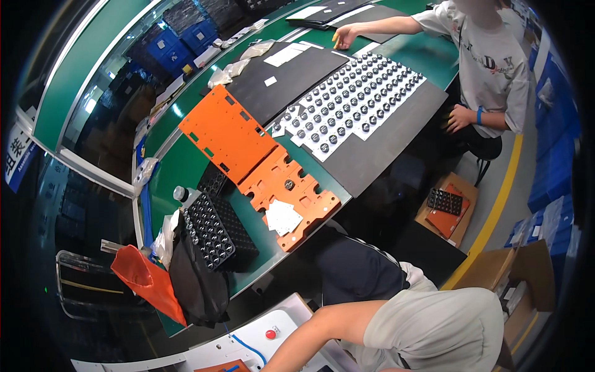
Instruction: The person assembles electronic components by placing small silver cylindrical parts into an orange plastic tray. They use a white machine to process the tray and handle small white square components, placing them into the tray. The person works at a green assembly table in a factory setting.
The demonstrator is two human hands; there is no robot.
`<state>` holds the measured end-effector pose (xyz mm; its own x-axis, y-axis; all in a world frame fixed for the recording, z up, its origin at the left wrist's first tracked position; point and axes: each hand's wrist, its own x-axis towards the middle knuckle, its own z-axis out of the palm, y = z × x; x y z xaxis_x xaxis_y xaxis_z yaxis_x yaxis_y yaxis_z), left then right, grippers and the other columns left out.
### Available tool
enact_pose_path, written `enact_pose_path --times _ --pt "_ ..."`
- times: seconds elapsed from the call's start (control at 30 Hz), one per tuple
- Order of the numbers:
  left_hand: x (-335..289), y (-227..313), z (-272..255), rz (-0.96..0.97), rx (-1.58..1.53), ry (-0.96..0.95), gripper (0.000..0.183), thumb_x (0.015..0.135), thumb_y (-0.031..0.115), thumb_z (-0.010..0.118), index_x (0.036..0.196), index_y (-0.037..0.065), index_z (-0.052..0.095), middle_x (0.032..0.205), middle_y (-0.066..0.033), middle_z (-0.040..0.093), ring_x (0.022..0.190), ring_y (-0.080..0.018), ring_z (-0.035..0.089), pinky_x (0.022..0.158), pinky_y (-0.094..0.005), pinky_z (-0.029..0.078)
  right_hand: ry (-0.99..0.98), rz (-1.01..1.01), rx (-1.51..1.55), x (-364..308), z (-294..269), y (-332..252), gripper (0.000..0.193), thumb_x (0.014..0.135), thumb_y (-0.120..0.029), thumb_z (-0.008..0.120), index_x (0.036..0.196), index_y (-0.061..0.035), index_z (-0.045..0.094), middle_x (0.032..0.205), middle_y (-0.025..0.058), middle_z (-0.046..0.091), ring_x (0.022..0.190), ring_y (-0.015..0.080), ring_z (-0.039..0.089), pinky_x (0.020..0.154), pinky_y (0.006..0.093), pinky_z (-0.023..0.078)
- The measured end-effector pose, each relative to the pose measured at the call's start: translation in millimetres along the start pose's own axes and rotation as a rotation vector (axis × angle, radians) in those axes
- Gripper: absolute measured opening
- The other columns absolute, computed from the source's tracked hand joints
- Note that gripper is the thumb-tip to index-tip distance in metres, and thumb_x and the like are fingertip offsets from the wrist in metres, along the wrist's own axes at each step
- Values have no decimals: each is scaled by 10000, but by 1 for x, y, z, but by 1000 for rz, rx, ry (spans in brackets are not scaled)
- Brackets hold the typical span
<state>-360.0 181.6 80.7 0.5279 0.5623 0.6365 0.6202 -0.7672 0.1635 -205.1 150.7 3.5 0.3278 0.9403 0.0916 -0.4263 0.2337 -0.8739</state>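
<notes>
Neither of my hands shows in the picture. Across the lower edge reaches the bare arm [313, 335] of a person in a beige top; that hand lies out of the picture. On the green table, an orange flat plate [226, 133] adjoins an orange fixture with cutouts [266, 180]. The fixture carries one round black part [289, 184] and several white paper pieces [283, 217]. Beyond it, many black round parts stand in rows on white sheets [356, 131]. At the far side, a co-worker's hand [347, 37] with yellow finger covers reaches over the table.
Black trays of round parts [214, 229] stand beside a black bag [197, 279] and an orange bag [145, 279]. A white machine with a red button [271, 334] is at the bottom. Cardboard boxes [471, 198] and blue crates [555, 130] are on the right.
</notes>
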Motion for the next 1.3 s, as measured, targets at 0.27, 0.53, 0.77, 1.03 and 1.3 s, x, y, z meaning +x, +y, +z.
enact_pose_path --times 0.27,0.53,0.77,1.03,1.3 --pt "1 -5 -4 1 21 19 583 877 282 748 1321 -23 525 1352 -208 538 1223 -346 535 1048 -486 416 118 -74 -41 -32 -24 -29 216 931 -222 547 948 -20 624 826 108 660 715 199 633 621 376 485" --pt "-1 -8 0 10 -6 53 570 858 283 769 1285 -28 552 1322 -217 555 1206 -366 539 1042 -495 413 56 -4 -52 -22 -28 6 223 918 -224 567 901 -12 636 797 115 672 694 219 642 620 408 493" --pt "-8 -20 -5 16 5 136 559 842 283 787 1253 -32 576 1295 -226 571 1192 -383 542 1036 -503 411 -37 -4 -51 -10 -10 39 234 906 -226 585 861 -5 647 771 121 682 677 237 649 619 436 500" --pt "-9 -37 -8 124 -87 365 547 823 283 809 1217 -37 603 1265 -235 588 1175 -403 546 1030 -512 408 -72 -147 -172 -10 1 90 251 892 -229 606 814 3 659 742 128 693 656 257 657 618 468 508" --pt "22 20 -40 -126 177 -321 572 949 326 648 1404 11 506 1425 -205 521 1302 -374 485 1152 -414 321 -17 -685 -649 -38 -24 86 175 950 -189 552 954 -35 636 918 192 627 852 363 620 733 459 504"
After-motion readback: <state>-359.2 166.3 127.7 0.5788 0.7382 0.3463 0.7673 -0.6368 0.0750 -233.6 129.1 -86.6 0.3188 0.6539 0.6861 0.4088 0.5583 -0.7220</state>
